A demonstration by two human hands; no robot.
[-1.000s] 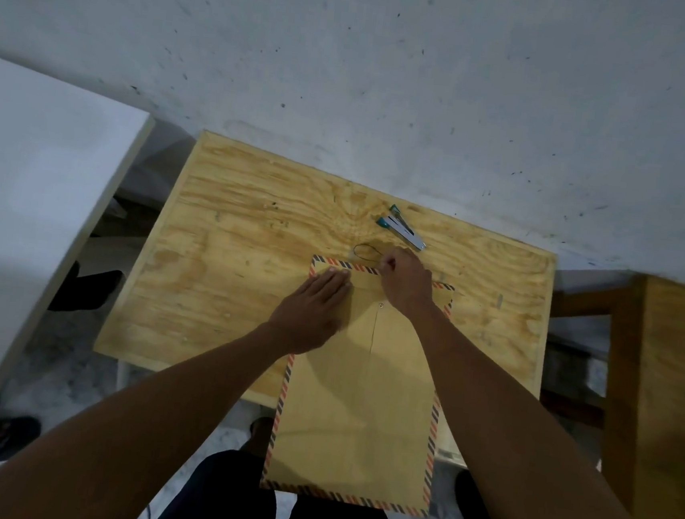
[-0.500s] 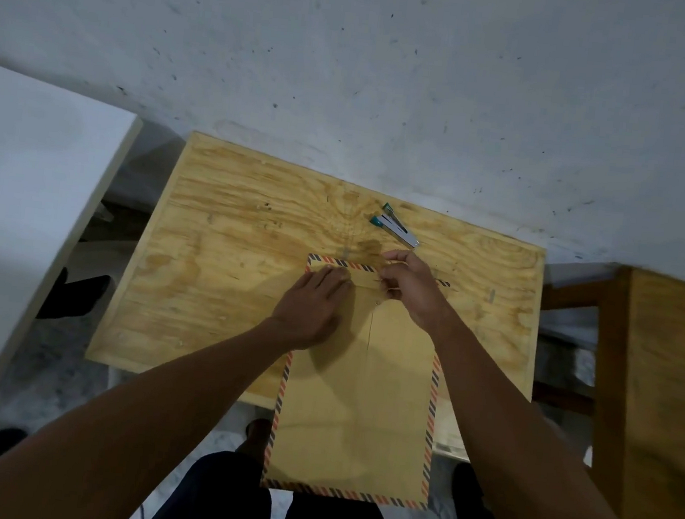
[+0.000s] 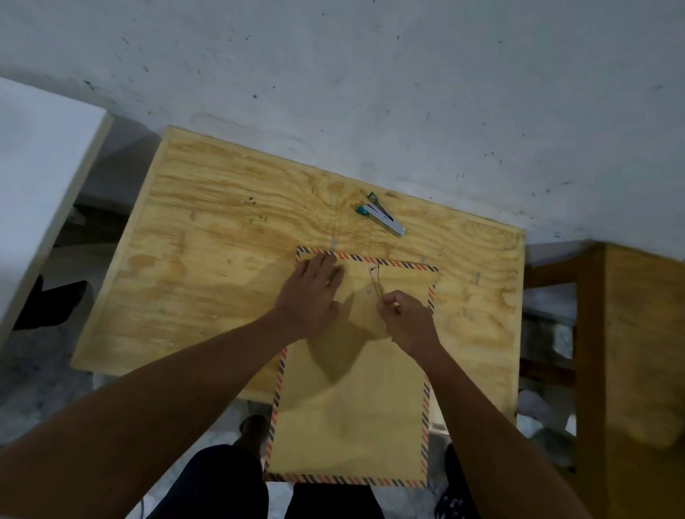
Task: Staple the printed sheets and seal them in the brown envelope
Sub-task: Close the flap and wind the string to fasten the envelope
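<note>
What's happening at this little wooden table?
A person is closing a brown envelope with a striped border on a plywood table. The left hand presses flat near its top, while the right hand pinches the thin closure string. A teal and silver stapler lies beyond, untouched.

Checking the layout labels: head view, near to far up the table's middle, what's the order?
Brown envelope overhanging the near edge → right hand pinching the closure string → stapler → far edge of the plywood table → wall.
</note>
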